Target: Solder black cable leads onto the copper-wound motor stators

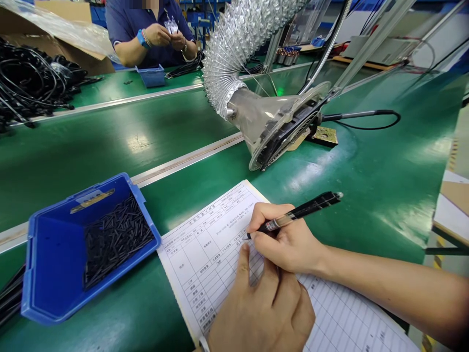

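Note:
My right hand [284, 239] grips a black pen [298, 211] with its tip on a printed form [205, 244]. The form has a table with handwritten entries in some cells. My left hand [266, 305] lies on the lower part of the sheet, index finger stretched toward the pen tip and the other fingers partly bent. It holds nothing that I can see. Another ruled sheet [340, 313] shows to the right, beneath my right forearm. Left of the form stands a blue bin [47, 264] holding many short black tube pieces [113, 239].
A silver flexible duct [227, 54] ends in a clear hood [271, 117] above the green bench. A soldering iron [359, 115] rests near a sponge tray [326, 136]. Black cables [32, 78] are piled at far left. Across the bench, a person [154, 39] handles a small part beside a small blue bin [151, 76].

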`<state>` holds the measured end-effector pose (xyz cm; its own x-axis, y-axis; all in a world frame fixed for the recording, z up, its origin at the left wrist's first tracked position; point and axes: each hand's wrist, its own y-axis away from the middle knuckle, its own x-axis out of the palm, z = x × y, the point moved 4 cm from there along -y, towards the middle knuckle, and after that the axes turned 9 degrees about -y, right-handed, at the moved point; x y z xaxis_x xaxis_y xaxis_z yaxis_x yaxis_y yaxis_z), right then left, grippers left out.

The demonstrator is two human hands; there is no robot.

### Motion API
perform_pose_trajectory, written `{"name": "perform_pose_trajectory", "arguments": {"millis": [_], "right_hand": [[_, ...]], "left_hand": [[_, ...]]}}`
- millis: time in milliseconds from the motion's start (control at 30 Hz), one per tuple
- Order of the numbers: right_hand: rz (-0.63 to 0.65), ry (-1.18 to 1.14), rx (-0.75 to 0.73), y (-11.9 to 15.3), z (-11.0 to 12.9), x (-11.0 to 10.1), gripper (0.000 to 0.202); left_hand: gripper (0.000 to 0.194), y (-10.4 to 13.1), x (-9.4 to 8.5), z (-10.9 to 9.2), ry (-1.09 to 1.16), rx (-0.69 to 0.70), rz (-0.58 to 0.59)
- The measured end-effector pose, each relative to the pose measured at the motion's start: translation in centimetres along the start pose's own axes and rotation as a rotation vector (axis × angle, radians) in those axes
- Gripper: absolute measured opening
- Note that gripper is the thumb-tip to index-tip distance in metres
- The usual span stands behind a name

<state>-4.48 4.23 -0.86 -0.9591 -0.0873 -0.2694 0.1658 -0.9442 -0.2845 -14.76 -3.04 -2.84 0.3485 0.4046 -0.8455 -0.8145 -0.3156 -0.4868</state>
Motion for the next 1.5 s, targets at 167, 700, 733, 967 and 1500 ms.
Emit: {"name": "perform_pose_trajectory", "arguments": {"millis": [167,700,733,967,1500], "right_hand": [[0.015,-0.008,0.013,0.0,-0.1,0.1,0.008],[0.008,0.019,-0.018,0.0,0.0,0.0,0.009],[0.009,0.022,-0.024,0.0,0.0,0.0,0.009],[0.018,0.028,-0.046,0.2,0.1,0.0,0.01],[-0.048,-0.035,0.095,-0.6,-1.2,-2.5,0.006]], "left_hand": [[0.057,-0.2,-0.4,0.1,0.033,0.02,0.02],[0.07,-0.2,-0.4,0.2,0.027,0.025,0.066],[0.07,-0.2,-0.4,0.2,0.025,0.022,0.064],[0.069,-0.1,-0.3,0.1,0.021,0.037,0.07],[0.023,0.2,0.3,-0.1,-0.081,0.017,-0.006]]}}
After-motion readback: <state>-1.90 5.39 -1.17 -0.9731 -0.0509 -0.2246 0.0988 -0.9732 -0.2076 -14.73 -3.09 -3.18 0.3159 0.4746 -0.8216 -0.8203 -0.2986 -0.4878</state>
